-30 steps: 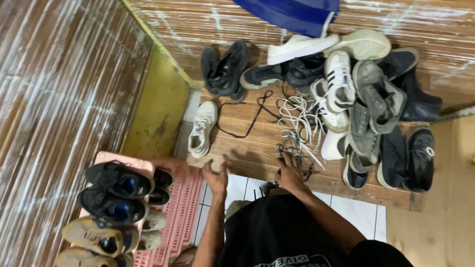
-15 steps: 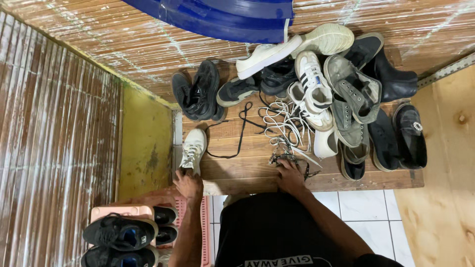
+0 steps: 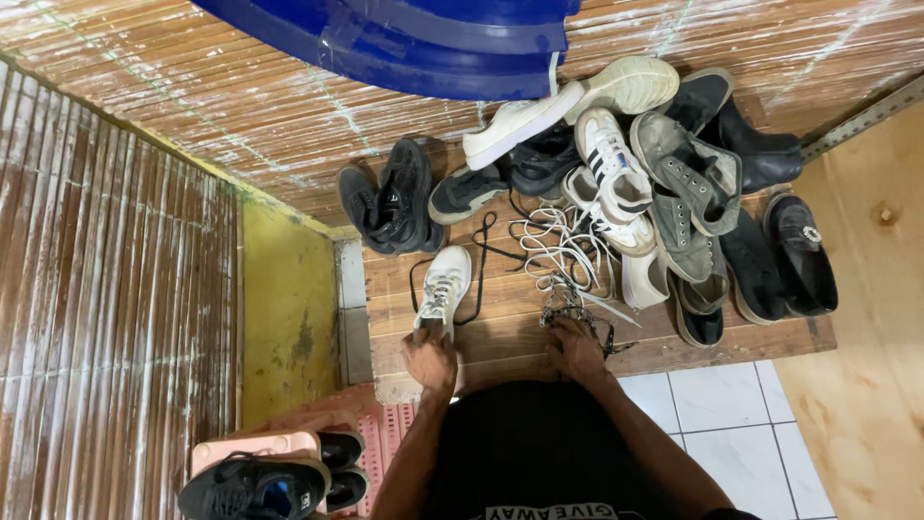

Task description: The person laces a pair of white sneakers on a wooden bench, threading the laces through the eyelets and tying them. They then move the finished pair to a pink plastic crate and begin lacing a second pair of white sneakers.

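Note:
My left hand (image 3: 430, 358) grips the heel of a white sneaker (image 3: 443, 287) lying on a wooden pallet (image 3: 500, 337). My right hand (image 3: 576, 349) rests on a tangle of laces (image 3: 570, 310) at the pallet's front, fingers closed around some of them. White laces (image 3: 563, 252) and a black lace (image 3: 481, 252) spread across the boards between my hands and the shoe pile. The white sneaker has no lace in its eyelets that I can make out.
A heap of shoes fills the back and right of the pallet: a black pair (image 3: 390, 202), white striped sneakers (image 3: 616, 178), grey canvas shoes (image 3: 685, 188), black slip-ons (image 3: 794, 252). A blue plastic tub (image 3: 433, 43) sits above. A pink rack (image 3: 255, 445) with black shoes (image 3: 255, 486) stands lower left.
The view has shifted so the rack slid down and left. My left hand has closed on the white sneaker's heel. My right hand stays on the laces.

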